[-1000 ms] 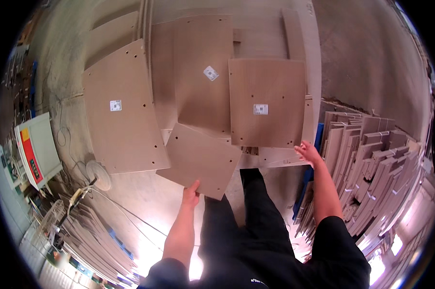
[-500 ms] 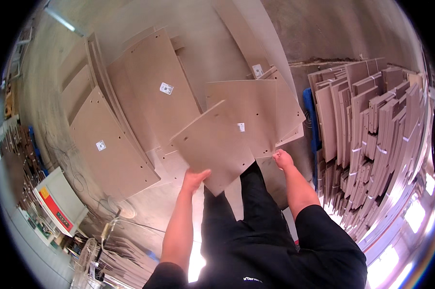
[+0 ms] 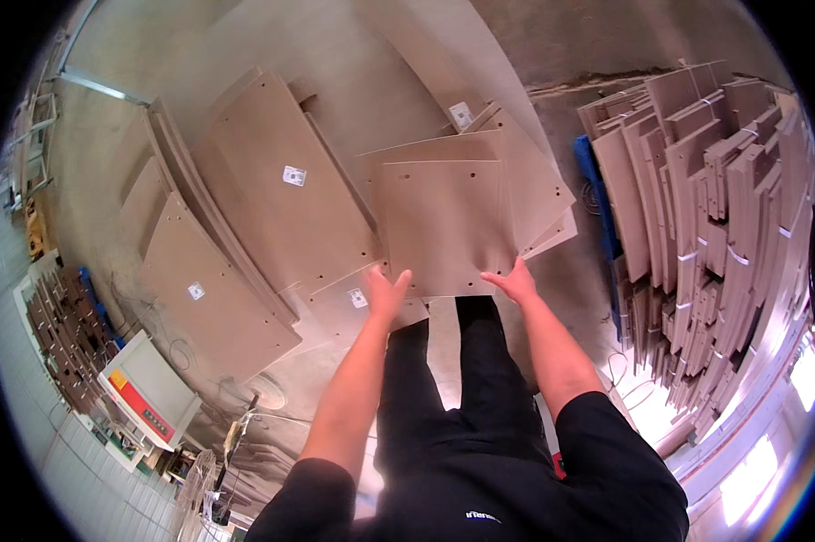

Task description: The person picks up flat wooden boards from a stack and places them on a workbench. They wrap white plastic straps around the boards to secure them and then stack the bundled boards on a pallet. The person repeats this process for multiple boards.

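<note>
A tan flat board (image 3: 442, 221) with small drilled holes lies on top of a stack of similar boards in front of my legs. My left hand (image 3: 386, 294) is at its near left corner, thumb and fingers spread. At the near right corner is my right hand (image 3: 517, 282), its thumb stretched out over the board's edge and its fingers apart from the thumb; the fingers do not wrap round the board. Under and beside the top board, other boards (image 3: 538, 194) stick out at an angle. A labelled board (image 3: 344, 303) lies lower, beside my left hand.
Larger labelled boards lie in stacks to the left, one (image 3: 272, 172) nearer the middle and one (image 3: 204, 285) farther out. Strapped bundles of boards (image 3: 696, 190) stand on the right by a blue pallet edge (image 3: 597, 199). A white and red machine (image 3: 150, 393) and cables are at lower left.
The tilted board has come down flat and turned square onto the stack, covering its label. My left hand has moved right and up and spread its fingers; my right hand has loosened from its pinch.
</note>
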A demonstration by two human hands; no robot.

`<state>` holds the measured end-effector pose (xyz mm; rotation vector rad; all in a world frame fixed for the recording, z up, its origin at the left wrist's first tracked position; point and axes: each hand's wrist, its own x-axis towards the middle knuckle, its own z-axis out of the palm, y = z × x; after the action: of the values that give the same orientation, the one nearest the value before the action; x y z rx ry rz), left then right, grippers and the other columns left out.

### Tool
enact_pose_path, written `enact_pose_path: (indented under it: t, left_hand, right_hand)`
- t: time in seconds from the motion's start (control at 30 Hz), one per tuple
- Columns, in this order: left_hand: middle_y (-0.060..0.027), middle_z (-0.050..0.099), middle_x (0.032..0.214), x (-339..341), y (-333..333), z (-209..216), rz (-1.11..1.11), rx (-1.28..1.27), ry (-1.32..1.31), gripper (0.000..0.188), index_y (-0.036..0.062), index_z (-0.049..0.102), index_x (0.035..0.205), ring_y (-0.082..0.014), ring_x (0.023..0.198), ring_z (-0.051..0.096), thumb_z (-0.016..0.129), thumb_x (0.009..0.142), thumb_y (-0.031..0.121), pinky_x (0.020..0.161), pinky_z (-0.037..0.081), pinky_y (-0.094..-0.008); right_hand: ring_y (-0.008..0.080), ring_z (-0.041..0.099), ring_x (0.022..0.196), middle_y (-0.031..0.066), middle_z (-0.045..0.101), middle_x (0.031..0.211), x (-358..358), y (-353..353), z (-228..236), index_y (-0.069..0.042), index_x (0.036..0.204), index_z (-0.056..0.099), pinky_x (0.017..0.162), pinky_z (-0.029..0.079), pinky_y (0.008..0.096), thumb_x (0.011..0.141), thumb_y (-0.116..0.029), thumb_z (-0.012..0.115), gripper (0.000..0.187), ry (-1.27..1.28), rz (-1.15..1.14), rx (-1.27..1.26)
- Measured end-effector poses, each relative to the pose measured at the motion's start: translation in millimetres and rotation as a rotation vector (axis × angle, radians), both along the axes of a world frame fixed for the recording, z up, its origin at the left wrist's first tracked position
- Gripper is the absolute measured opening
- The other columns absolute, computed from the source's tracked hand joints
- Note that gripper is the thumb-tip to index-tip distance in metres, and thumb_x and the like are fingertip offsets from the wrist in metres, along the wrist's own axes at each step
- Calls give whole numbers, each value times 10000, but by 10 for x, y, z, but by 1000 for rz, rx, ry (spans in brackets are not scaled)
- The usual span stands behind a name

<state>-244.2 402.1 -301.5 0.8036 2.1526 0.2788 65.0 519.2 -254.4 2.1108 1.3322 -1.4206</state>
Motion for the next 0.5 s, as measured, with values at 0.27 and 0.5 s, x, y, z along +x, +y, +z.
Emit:
enact_pose_path:
  t: [0.27,0.5]
  left_hand:
    - [-127,739,1036,3,20,292,316,44,-541,623,-45,630,1198,-240,956,693,757,917,497,884,529,-362]
    - [-105,729,1010,-101,-262,721,477,191,-471,574,-51,657,1143,-176,925,654,715,963,490,861,518,-337]
  right_hand:
    - [370,685,1126,210,726,1167,78,-29,218,-8,1288,586,943,530,463,692,-818,729,1015,-161,182,26]
    - [362,717,989,174,752,997,-300,-141,555,-47,1054,678,857,541,457,698,-786,740,824,-133,67,263]
